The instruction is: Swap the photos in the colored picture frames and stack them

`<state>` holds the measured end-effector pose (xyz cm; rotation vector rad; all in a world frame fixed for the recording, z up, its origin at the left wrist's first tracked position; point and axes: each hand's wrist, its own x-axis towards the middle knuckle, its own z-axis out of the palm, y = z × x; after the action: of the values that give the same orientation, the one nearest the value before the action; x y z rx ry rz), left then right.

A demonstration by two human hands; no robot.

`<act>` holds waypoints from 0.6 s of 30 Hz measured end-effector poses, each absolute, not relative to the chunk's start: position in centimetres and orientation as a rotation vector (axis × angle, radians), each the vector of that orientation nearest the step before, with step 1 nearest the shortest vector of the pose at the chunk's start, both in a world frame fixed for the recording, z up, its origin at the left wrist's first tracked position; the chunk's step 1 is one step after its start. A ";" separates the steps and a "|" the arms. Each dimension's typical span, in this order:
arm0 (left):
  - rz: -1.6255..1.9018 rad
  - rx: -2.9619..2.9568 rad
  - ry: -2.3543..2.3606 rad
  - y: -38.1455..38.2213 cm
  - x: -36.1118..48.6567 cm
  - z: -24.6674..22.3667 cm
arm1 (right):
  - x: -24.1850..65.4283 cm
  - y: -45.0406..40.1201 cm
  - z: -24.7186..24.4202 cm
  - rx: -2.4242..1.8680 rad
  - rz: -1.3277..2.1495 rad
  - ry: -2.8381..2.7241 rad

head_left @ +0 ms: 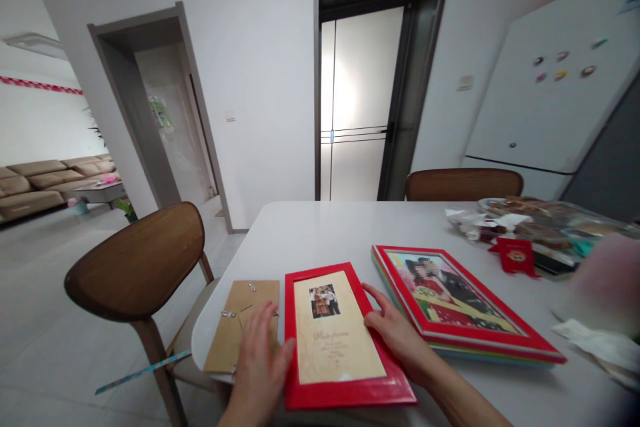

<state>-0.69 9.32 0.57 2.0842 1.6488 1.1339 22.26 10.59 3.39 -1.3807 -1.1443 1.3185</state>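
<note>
A red photo frame [345,347] with a cream insert and a small picture lies near the table's front edge, tilted slightly. My right hand [400,340] grips its right side, thumb over the rim and index finger stretched along the edge. Left of the frame is a brown backing board [223,337] with metal clips. My left hand [263,360] lies over the board's right part, fingers extended, its thumb against the frame's left rim. Further right, a larger red-framed couple picture [493,337] rests on top of other frames with green and blue edges.
The white table [310,230] holds plastic bags [560,217], a red packet [517,257], a blurred pink object [607,280] and white tissue [600,340] on the right. Brown chairs stand left [140,260] and behind [465,185].
</note>
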 end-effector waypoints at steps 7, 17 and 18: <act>1.082 2.449 1.137 7.2 7.3 2.5 | 21.5 9.2 5.6 -1.057 1.494 -0.977; 1.583 1.915 1.519 7.3 0.7 3.2 | 23.8 11.4 1.1 -1.721 0.678 -1.634; 1.556 1.782 1.578 7.3 -0.3 3.0 | 23.9 11.6 0.8 -1.756 0.601 -1.682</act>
<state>-0.31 7.34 3.00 1.7822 1.5783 1.5556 23.89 11.58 0.75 -1.7564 -1.6817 0.6014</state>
